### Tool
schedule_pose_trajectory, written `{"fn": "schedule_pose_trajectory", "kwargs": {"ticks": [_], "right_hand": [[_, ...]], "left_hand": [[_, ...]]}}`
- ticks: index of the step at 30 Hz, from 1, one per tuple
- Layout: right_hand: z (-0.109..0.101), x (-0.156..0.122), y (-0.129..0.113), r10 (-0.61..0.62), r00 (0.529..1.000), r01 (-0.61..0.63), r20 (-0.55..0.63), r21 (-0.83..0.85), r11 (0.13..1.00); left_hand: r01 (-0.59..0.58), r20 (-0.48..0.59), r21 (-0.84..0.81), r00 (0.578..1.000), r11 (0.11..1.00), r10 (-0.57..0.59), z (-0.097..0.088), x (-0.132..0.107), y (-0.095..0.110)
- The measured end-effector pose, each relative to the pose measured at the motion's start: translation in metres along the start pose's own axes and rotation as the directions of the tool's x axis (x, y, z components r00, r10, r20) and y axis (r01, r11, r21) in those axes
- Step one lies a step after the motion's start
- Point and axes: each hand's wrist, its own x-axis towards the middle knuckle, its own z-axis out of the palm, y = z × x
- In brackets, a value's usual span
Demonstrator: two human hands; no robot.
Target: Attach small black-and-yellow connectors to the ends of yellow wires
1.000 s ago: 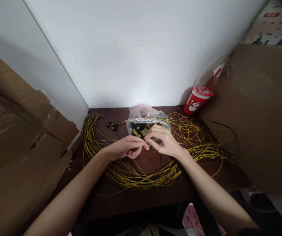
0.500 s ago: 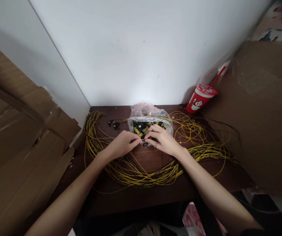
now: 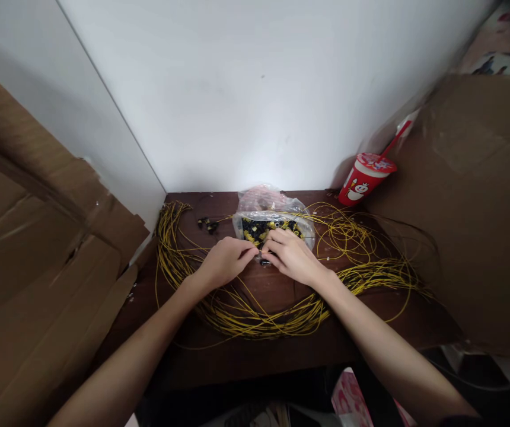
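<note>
My left hand is closed in a pinch, thumb against forefinger, on a thin yellow wire. Almost touching it, my right hand pinches at the same short stretch of wire, its other fingers curled; any small part at the fingertips is too tiny to make out. Just behind both hands lies a clear plastic bag holding many small black and yellow pieces, partly covered by my right hand. A long bundle of yellow wires curves across the table beneath my wrists.
Loose yellow wire loops spread at the right of the brown table. Several black-and-yellow pieces lie left of the bag. A red cup with a straw stands at the back right. Cardboard walls the left side, more cardboard the right.
Both hands keep their pinch, fingertips nearly together, with only tiny finger shifts. The whole view has moved slightly; the things on the table lie as before.
</note>
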Motion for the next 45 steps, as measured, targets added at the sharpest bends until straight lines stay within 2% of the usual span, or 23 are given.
{"fn": "schedule_pose_trajectory", "kwargs": {"ticks": [2, 5, 7, 15, 21, 28, 32, 37, 41, 45], "right_hand": [[-0.001, 0.000, -0.001, 0.025, 1.000, -0.024, -0.017, 0.028, 0.999], [-0.003, 0.000, -0.001, 0.097, 0.992, -0.083, -0.079, 0.167, 0.983], [-0.004, -0.001, -0.001, 0.140, 0.983, -0.106, -0.118, 0.254, 0.961], [-0.005, -0.003, -0.004, 0.122, 0.955, 0.000, -0.270, 0.412, 0.911], [-0.005, -0.002, -0.005, 0.247, 0.918, -0.101, -0.310, 0.419, 0.902], [-0.009, -0.001, -0.004, 0.300, 0.870, -0.146, -0.392, 0.375, 0.915], [-0.009, -0.001, -0.003, 0.335, 0.854, -0.176, -0.398, 0.384, 0.906], [-0.008, -0.002, -0.001, 0.332, 0.859, -0.191, -0.389, 0.357, 0.914], [-0.009, -0.003, -0.003, 0.231, 0.896, -0.105, -0.378, 0.326, 0.939], [-0.006, -0.002, -0.011, 0.159, 0.933, -0.032, -0.322, 0.365, 0.930]], "left_hand": [[0.003, -0.070, -0.001, 0.998, 1.000, -0.003, 0.001, 0.001, 0.000], [-0.030, -0.187, -0.089, 0.982, 0.996, 0.013, 0.003, 0.003, 0.001], [-0.048, -0.211, -0.147, 0.977, 0.988, 0.016, 0.003, 0.003, 0.002], [-0.026, -0.204, -0.213, 0.979, 0.977, -0.018, 0.002, 0.001, 0.012], [-0.039, -0.233, -0.255, 0.972, 0.966, -0.022, 0.005, 0.003, 0.010], [0.073, -0.182, -0.400, 0.970, 0.913, -0.158, 0.011, 0.003, 0.002], [0.073, -0.198, -0.376, 0.967, 0.924, -0.157, 0.010, 0.003, 0.004], [0.010, -0.234, -0.262, 0.970, 0.965, -0.073, 0.007, 0.003, 0.008], [-0.012, -0.255, -0.174, 0.966, 0.985, -0.034, 0.008, 0.003, 0.008], [-0.041, -0.264, -0.118, 0.965, 0.992, 0.009, 0.011, 0.002, 0.008]]}}
